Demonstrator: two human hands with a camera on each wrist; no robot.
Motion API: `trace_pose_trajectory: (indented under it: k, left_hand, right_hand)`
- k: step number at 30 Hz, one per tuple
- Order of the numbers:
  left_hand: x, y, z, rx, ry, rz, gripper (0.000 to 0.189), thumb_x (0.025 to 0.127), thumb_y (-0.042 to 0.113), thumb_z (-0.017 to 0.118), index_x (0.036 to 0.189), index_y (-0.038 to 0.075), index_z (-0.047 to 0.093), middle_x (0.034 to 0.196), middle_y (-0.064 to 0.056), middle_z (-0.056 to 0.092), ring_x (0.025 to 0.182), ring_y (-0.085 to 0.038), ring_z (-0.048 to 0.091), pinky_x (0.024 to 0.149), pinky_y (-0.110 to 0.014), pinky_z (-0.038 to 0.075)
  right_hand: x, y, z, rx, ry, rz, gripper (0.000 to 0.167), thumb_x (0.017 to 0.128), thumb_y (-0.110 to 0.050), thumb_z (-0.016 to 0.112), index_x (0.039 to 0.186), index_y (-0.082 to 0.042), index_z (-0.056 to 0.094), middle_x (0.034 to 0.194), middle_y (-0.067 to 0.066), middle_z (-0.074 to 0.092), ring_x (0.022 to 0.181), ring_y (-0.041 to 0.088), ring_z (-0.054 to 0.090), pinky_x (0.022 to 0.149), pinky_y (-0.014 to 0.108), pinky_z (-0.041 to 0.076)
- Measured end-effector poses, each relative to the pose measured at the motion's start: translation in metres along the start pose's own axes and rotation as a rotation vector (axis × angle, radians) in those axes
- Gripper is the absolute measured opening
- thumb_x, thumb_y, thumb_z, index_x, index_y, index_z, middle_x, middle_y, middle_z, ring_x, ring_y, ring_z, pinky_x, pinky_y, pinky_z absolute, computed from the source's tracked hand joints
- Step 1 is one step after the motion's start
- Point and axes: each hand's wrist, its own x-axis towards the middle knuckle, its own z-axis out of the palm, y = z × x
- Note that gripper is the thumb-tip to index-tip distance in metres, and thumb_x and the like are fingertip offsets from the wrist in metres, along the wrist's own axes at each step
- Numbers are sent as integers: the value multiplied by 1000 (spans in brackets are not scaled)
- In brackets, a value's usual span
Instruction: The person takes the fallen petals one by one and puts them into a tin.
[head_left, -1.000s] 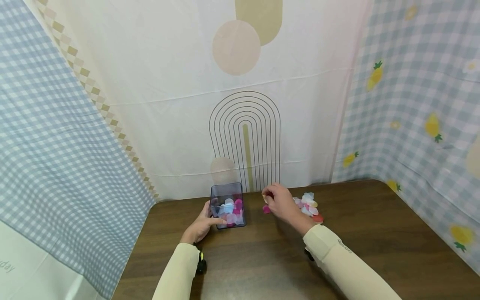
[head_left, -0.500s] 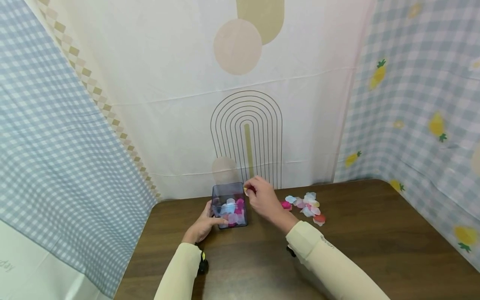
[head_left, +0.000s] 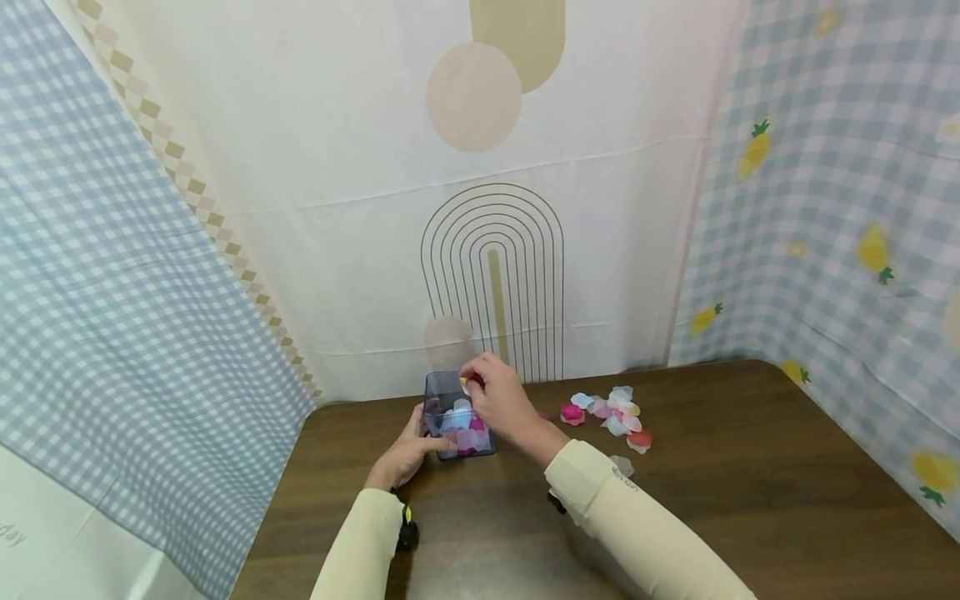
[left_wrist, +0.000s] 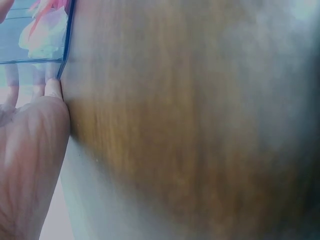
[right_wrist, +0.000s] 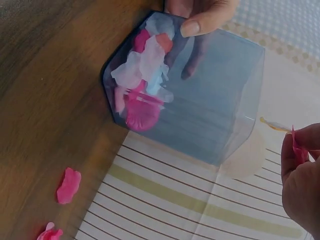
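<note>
A clear bluish plastic box [head_left: 444, 385] stands on the table by the back cloth. Fabric flower petals [right_wrist: 142, 110] in pink, white, pale blue and red lie in its bottom. My left hand [head_left: 407, 452] grips the box from the left, thumb in front, other fingers seen through the wall in the right wrist view. Over the box's right rim, my right hand [head_left: 495, 400] pinches a yellow-white petal [right_wrist: 275, 124] and a pink petal [right_wrist: 299, 152] between thumb and fingers. In the left wrist view only the palm and a corner of the box show.
Loose petals [head_left: 621, 410] lie in a cluster on the brown table [head_left: 712, 483] to the right. A deep pink petal [head_left: 572, 413] sits left of them, and a pale petal [head_left: 622, 466] beside the right sleeve. Patterned cloths [head_left: 360, 250] hang behind and at both sides.
My right hand has moved left from beside the petal cluster to over the box, carrying the pinched petals. The left hand and box have stayed in place.
</note>
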Motion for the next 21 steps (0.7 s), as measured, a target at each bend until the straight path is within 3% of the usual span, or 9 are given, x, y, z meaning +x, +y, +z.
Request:
trace_pose_trajectory:
  k: [8, 13, 21]
  left_hand:
    - [-1, 1, -3, 4, 11, -17, 104, 80, 0, 83, 163, 15, 22, 169, -15, 36, 156, -35, 28, 134, -61, 12]
    - [-1, 0, -1, -6, 3, -20, 105, 80, 0, 84, 163, 15, 21, 171, -15, 32, 158, -36, 25, 134, -63, 9]
    - [1, 3, 3, 10, -4, -16, 104, 80, 0, 84, 162, 15, 21, 172, -14, 33, 159, -35, 26, 135, -61, 11]
  right_hand:
    - [6, 9, 12, -56, -65, 29, 14, 98, 2, 65, 98, -7, 76, 98, 7, 71, 89, 18, 66, 82, 33, 60]
    - [8, 21, 21, -118, -158, 44, 13, 99, 1, 65, 99, -7, 75, 100, 7, 70, 93, 20, 66, 85, 37, 60]
    - [15, 28, 25, -221, -334, 49, 16, 99, 0, 62, 103, -8, 75, 102, 6, 68, 90, 16, 64, 82, 31, 60]
